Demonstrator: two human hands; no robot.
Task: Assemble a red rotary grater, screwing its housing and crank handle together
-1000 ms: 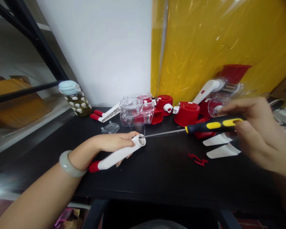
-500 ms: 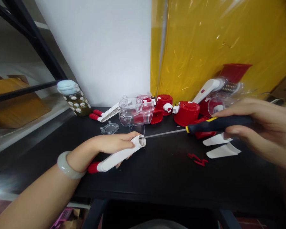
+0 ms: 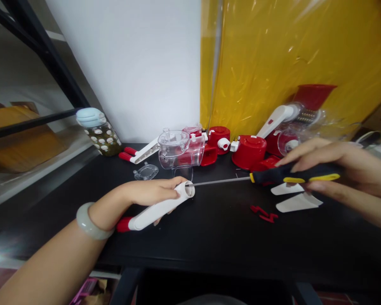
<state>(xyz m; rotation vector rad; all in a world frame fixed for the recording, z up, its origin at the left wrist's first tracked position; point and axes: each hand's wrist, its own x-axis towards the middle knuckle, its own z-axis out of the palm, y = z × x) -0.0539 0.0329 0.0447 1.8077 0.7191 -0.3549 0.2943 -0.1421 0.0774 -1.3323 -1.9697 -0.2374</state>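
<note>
My left hand [image 3: 155,192] is closed around a white crank handle [image 3: 155,212] with a red grip end, lying slanted above the black table [image 3: 209,245]. In my right hand [image 3: 333,165] is a screwdriver [image 3: 274,176] with a dark blue and yellow handle, pinched between thumb and fingers. Its shaft runs left, and the tip enters the round open end of the white handle; the tip itself is hidden inside. Two white curved covers [image 3: 296,202] and some small red clips [image 3: 264,213] lie below the screwdriver.
Behind the hands stand a clear plastic housing [image 3: 180,150], red bases [image 3: 249,151], another white handle [image 3: 146,151] and a clear ring-shaped part [image 3: 146,171]. A grater-like assembly [image 3: 305,114] is at the back right. A bottle with a light blue lid [image 3: 98,131] stands back left.
The screwdriver's handle has turned, showing more yellow, and my right fingers have shifted on it. My left hand and the white crank handle have barely moved.
</note>
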